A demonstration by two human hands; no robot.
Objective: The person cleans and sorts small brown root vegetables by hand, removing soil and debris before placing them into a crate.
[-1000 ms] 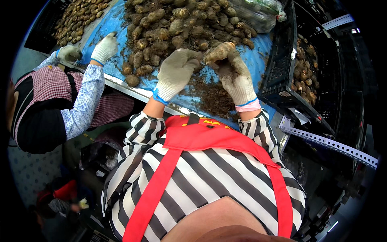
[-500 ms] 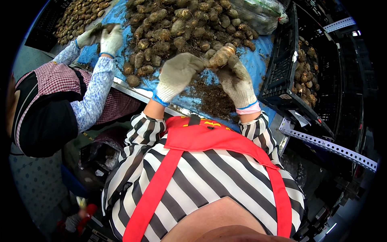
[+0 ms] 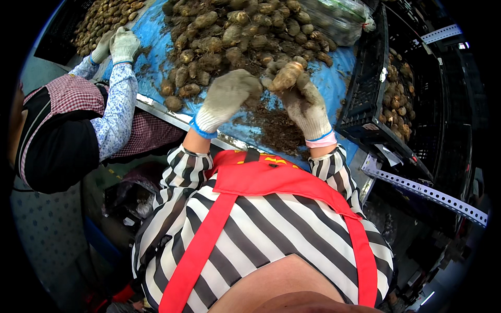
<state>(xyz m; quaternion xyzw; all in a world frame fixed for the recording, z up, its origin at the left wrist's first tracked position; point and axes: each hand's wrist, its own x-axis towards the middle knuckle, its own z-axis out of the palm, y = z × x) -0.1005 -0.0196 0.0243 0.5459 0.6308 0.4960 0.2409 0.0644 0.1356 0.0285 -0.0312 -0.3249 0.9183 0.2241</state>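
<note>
A: Where's the tuber on your feed?

B: I have the tuber (image 3: 286, 77) in the upper middle of the frame, a little right of centre, clamped in the gloved right hand (image 3: 307, 104).

A: And the left hand (image 3: 229, 98)?

B: Just left of it, gloved too, fingers curled toward the tuber. I can't tell whether they're closed on anything; the fingertips are hidden from me.

A: What's around them?

B: I see a heap of tubers (image 3: 235, 34) at top centre on a blue sheet (image 3: 342, 60), loose brown debris (image 3: 284, 130) just below the hands, and a black crate (image 3: 360, 94) with more tubers at upper right. At upper left, a co-worker's gloved hands (image 3: 124, 46) are close together.
</note>
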